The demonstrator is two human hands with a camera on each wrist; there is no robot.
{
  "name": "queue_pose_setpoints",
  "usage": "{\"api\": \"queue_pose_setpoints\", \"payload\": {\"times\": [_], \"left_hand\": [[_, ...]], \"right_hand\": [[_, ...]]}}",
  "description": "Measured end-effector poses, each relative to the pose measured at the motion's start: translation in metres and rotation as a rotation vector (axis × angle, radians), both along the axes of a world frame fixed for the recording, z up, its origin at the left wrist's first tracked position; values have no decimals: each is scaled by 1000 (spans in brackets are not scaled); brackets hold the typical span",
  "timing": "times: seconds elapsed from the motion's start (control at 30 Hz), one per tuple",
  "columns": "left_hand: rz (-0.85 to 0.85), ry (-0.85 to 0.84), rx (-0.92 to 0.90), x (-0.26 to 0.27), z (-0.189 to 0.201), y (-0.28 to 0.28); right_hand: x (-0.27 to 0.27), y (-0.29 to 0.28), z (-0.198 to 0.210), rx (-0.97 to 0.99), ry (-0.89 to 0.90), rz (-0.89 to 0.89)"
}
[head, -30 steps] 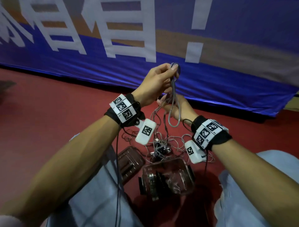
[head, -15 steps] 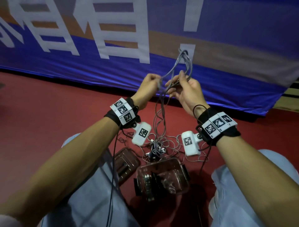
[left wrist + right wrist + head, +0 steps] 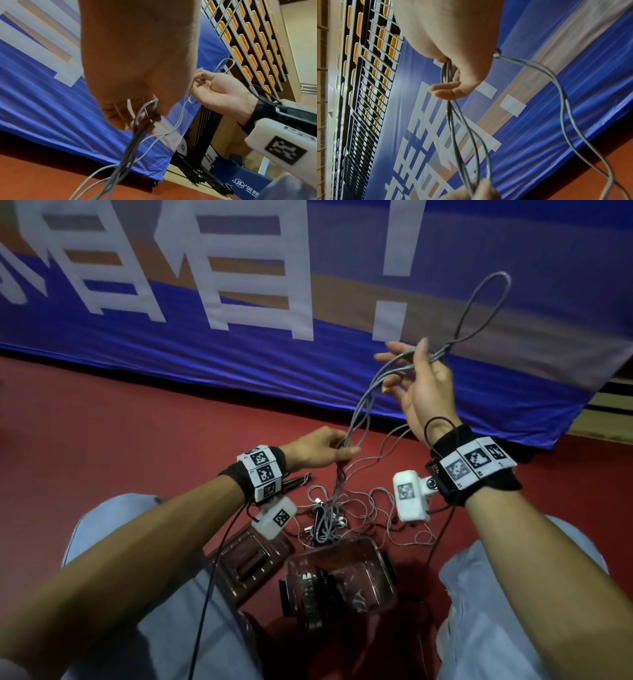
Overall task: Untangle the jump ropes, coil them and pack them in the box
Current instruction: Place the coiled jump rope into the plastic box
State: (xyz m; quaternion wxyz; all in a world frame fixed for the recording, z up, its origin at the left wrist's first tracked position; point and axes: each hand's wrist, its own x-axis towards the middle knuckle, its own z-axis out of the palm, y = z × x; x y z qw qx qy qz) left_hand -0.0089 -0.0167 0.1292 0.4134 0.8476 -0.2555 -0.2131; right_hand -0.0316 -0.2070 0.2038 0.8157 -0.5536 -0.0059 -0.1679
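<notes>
Thin grey jump ropes (image 3: 368, 402) run as a bundle of several strands between my two hands. My right hand (image 3: 416, 378) is raised at the upper right and pinches the strands between thumb and fingers, with a loop (image 3: 486, 299) sticking up beyond it. My left hand (image 3: 325, 451) is lower and grips the same bundle (image 3: 142, 121) where it hangs down. Below, the ropes end in a tangled pile (image 3: 342, 515) on the red floor. A clear plastic box (image 3: 370, 556) stands between my knees with dark handles inside.
The box's clear lid (image 3: 246, 563) lies on the floor left of the box. A blue banner (image 3: 239, 354) hangs across the back. My knees in light trousers (image 3: 496, 611) flank the box. Grandstand seats (image 3: 248, 40) rise at the right.
My hands have drawn apart. The right hand rose up and to the right with the loop, the left hand slid down the strands, and the bundle now stretches between them.
</notes>
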Motion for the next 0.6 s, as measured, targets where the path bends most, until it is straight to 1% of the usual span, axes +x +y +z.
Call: {"api": "queue_pose_setpoints", "payload": {"times": [0.07,0.1,0.17,0.23,0.27,0.3,0.33,0.4,0.43,0.47,0.5,0.53,0.6], "left_hand": [[35,-19,-86,0,5,2],[65,-12,-140,-1,8,2],[140,65,-293,0,14,3],[208,185,-487,1,21,3],[243,242,-582,3,26,4],[280,307,-677,6,31,4],[314,377,-769,8,36,4],[354,504,-929,10,46,2],[356,550,-995,10,50,1],[346,579,-1050,10,54,0],[328,586,-1094,11,58,-1],[311,580,-1119,11,61,-3],[306,568,-1144,14,68,-6]], "right_hand": [[6,-6,-2,-47,124,-48],[7,-9,-4,-122,224,-52],[9,-15,-14,-382,411,-39],[9,-17,-28,-731,444,-12],[8,-15,-34,-878,440,38],[6,-11,-39,-977,456,129],[5,-7,-44,-1025,482,248],[0,6,-52,-1071,484,495],[-2,13,-57,-1113,432,570],[-1,20,-63,-1142,366,595],[-2,27,-67,-1138,316,555],[-3,34,-68,-1070,296,488],[-3,44,-63,-856,312,367]]}}
